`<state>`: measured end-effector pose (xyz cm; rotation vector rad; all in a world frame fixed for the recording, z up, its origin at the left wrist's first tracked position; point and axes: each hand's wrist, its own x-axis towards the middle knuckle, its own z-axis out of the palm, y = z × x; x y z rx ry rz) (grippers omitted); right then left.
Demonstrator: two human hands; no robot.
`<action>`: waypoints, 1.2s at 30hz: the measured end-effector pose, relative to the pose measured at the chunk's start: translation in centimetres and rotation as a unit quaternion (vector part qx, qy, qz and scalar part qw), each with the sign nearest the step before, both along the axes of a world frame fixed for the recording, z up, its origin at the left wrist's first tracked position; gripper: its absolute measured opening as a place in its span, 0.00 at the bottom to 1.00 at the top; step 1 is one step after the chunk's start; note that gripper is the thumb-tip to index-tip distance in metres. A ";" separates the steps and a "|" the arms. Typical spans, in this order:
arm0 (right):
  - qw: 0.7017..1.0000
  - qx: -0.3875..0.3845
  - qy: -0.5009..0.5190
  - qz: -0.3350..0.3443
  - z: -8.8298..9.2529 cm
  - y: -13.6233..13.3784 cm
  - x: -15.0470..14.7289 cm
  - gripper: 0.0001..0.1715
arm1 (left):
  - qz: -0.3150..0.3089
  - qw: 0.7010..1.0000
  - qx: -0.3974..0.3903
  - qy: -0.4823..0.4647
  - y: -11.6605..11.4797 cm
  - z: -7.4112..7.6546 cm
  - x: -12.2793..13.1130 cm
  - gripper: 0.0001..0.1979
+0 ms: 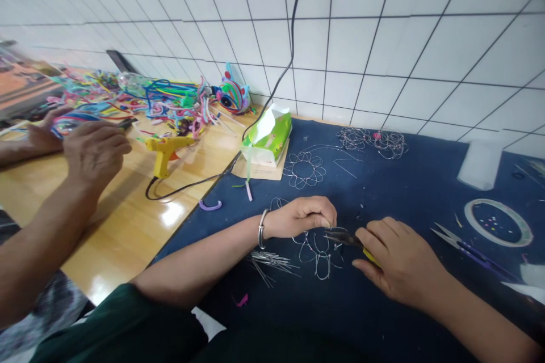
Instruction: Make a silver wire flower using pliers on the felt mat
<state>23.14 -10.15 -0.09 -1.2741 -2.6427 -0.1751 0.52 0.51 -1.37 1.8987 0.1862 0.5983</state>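
Note:
My left hand (304, 216) pinches a thin wire piece, part of a wire flower (322, 264) with looped petals and small beads. In my right hand (395, 255) are pliers (343, 237) with yellow handles. Their dark jaws are at the wire, just right of my left fingertips; whether they grip it I cannot tell. Below my left wrist lies a bundle of cut wires (272, 261). A finished-looking wire flower ring (304, 170) rests on the blue mat (383, 312) beyond my left hand, with loose wires (336, 150) beside it.
A tissue pack (272, 136) stands beyond my left arm. Scissors (472, 252) and a ring holding beads (528, 235) lie to the right. Wire flowers (392, 144) sit by the wall. On the left, a co-worker's hands (91, 153) work near a yellow glue gun (164, 153) with a cord.

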 end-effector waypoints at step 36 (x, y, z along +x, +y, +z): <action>0.990 -0.069 0.116 -0.030 0.4 0.2 1.1 0.16 | 0.058 0.995 -0.078 -0.020 0.2 -0.1 -0.3 0.04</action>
